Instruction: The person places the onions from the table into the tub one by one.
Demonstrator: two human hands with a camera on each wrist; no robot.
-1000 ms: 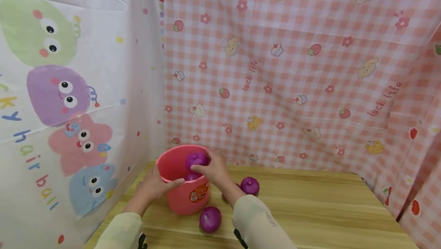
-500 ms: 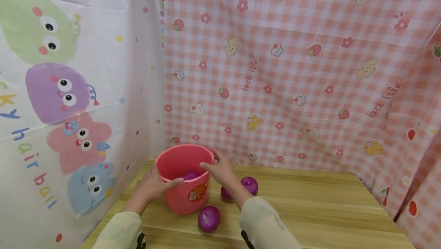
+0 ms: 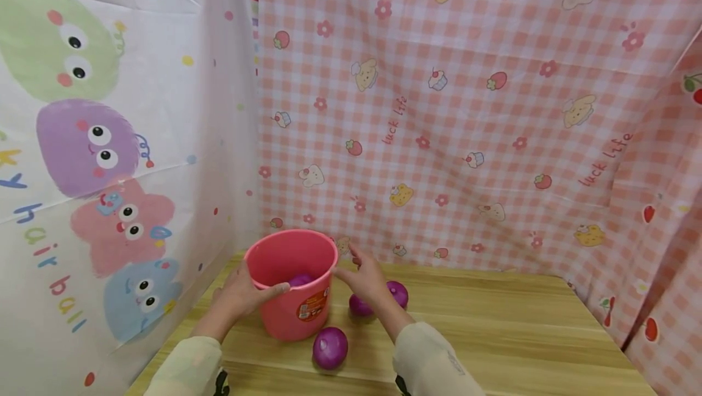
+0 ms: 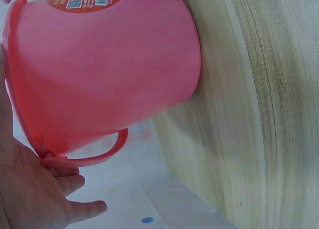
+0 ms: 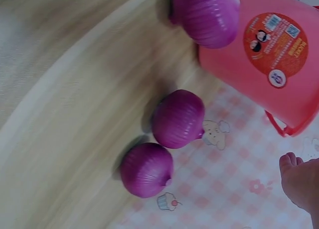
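Observation:
A pink bucket (image 3: 296, 314) stands on the wooden table, with a purple onion (image 3: 301, 279) partly visible inside. My left hand (image 3: 237, 295) holds the bucket's left side, thumb along the near rim. In the left wrist view some of its fingers stretch out beside the bucket's handle (image 4: 107, 155). My right hand (image 3: 366, 274) is just right of the rim, fingers loosely bent and holding nothing. Another onion (image 3: 331, 348) lies in front of the bucket. Two more, a nearer onion (image 5: 178, 119) and a farther onion (image 5: 147, 170), lie side by side below my right hand.
The wooden table (image 3: 493, 329) stretches to the right. A pink checked cloth (image 3: 466, 122) hangs behind it, and a white cloth (image 3: 219, 140) with cartoon figures hangs on the left.
My right hand has released an onion into the bucket and moved out over the rim to the right. My left hand has stayed on the bucket.

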